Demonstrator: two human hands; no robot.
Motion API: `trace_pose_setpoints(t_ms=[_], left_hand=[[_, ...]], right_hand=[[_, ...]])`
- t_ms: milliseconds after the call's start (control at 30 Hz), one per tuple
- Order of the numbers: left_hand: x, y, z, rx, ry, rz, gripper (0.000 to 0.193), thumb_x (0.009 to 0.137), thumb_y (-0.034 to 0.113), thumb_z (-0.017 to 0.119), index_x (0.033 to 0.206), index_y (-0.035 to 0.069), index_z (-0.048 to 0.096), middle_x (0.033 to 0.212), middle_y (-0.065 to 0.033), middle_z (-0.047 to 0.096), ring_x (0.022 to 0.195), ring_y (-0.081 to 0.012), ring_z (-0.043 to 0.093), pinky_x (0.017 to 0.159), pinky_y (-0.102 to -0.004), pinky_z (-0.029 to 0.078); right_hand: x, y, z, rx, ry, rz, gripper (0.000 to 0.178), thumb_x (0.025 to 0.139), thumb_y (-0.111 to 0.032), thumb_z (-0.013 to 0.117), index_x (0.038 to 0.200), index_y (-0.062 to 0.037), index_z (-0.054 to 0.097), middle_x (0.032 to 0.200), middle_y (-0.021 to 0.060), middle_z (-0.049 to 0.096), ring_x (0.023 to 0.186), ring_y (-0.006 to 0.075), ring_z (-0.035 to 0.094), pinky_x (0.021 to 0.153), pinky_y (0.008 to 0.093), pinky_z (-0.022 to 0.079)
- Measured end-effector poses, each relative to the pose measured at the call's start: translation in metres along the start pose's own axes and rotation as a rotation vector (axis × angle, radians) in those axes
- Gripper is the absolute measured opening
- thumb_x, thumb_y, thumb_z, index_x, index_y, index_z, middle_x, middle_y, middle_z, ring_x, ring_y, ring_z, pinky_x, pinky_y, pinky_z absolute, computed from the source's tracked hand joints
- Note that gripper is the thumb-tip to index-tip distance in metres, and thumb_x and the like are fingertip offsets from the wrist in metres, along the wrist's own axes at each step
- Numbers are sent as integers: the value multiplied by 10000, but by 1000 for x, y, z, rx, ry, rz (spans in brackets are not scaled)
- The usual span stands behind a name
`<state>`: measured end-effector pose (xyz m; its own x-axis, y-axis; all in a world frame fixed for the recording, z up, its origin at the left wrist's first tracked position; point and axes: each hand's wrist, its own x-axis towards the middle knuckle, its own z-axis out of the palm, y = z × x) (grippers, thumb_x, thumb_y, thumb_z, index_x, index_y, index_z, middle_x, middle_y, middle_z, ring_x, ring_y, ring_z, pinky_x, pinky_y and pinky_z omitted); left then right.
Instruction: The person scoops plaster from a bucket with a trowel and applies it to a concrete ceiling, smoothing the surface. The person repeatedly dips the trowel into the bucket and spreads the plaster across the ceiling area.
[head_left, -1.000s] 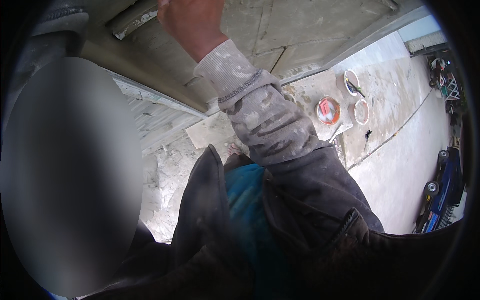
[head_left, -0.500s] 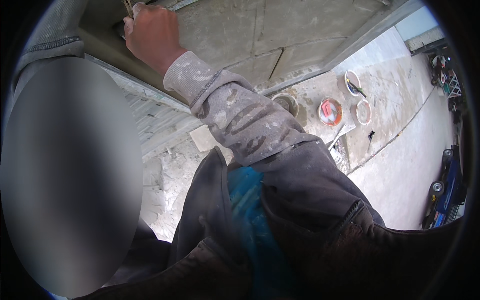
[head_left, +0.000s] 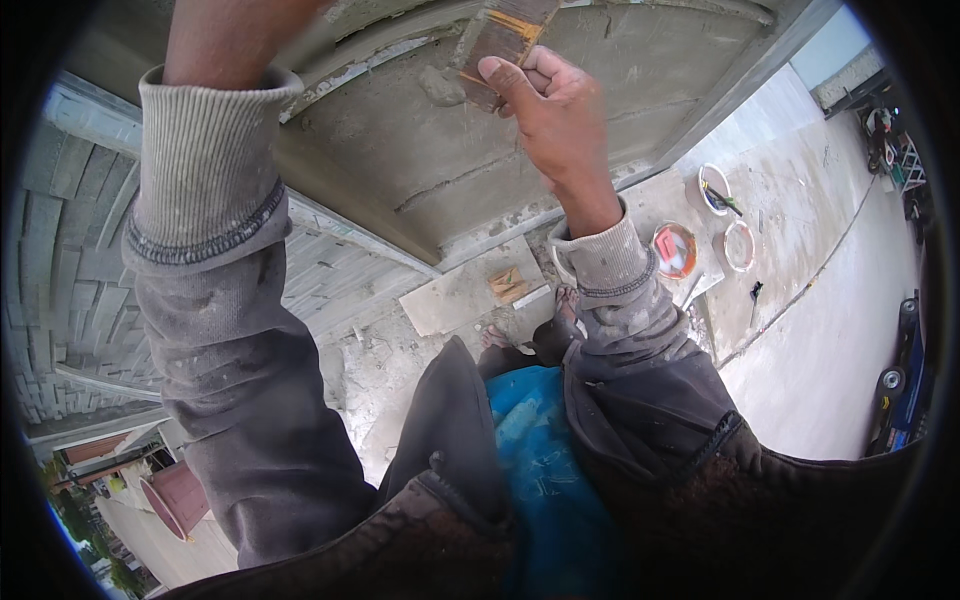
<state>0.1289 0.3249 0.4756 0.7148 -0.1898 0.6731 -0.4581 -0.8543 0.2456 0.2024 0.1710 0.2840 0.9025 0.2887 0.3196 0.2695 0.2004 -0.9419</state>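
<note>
My right hand is closed on a flat, brownish rectangular piece with a yellow-orange strip, perhaps a small wooden float or board. Thumb and fingers pinch its lower end. It is held close to a grey plastered panel; whether it touches cannot be told. A lump of wet grey mortar shows beside the piece, by a curved moulding. At the upper left, only the wrist and back part of my left hand show. Its fingers lie beyond the picture's edge, so what it holds is hidden.
Below on the right stand a bucket with a red item in whitish water, a bucket with tools and a smaller bucket. Wood pieces lie on a board near my feet. Stone-textured cladding is at left.
My right hand has moved right from the upper-left corner of the panel, and the flat piece now shows in it. My left forearm has come further into view.
</note>
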Motion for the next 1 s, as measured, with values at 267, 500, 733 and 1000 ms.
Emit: trace_pose_setpoints(t_ms=[267,500,733,1000], left_hand=[[-101,27,186,-525,98,-491,488,886,200,802,1274,13,572,797,-5,601,606,-50,536,570,-204,440],[-72,73,306,-784,120,-551,1028,708,247,946,1490,15,321,1284,-162,475,1066,-244,630,791,-323,592],[-158,91,434,-900,226,-1008,622,910,79,701,1440,-18,389,1350,-139,485,1221,-241,533,1042,-367,445],[-312,40,640,-627,-55,-1199,479,921,-1,583,1383,-36,464,1350,-141,497,1254,-257,517,1049,-365,431]], right_hand=[[-39,51,-153,-573,292,-83,244,907,-226,760,862,6,697,733,78,655,663,122,582,605,252,436],[-52,144,-227,-885,291,-429,357,768,-69,800,1116,-109,729,1094,101,627,754,217,658,648,329,547],[-99,250,-303,-903,104,-150,469,796,-152,787,1254,-158,686,1144,123,598,917,273,643,774,407,544],[-222,521,-444,-1124,-61,808,630,827,-362,786,1334,-78,541,1217,174,566,1113,362,603,902,454,521]])
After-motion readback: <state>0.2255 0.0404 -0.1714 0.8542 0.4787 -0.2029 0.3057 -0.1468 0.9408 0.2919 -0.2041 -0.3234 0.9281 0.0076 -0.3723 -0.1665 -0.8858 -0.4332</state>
